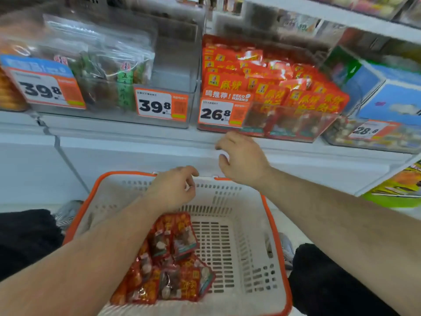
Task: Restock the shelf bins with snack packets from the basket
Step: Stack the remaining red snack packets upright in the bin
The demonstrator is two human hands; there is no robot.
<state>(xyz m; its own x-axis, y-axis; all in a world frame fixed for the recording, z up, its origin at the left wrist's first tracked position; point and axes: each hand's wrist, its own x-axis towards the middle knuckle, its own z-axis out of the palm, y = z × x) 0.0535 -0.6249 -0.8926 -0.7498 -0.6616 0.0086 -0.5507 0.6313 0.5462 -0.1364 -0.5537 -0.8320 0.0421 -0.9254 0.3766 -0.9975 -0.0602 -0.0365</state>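
Red packets (168, 263) lie heaped in our basket (241, 236), too overlapped to count. Our left hand (173, 190) hangs above them, our right hand (241, 158) below the red-packet bin (273, 96); both loosely curled, holding nothing. We count four price tags: 39.8 twice, 26.8 (222, 111), 28.8.
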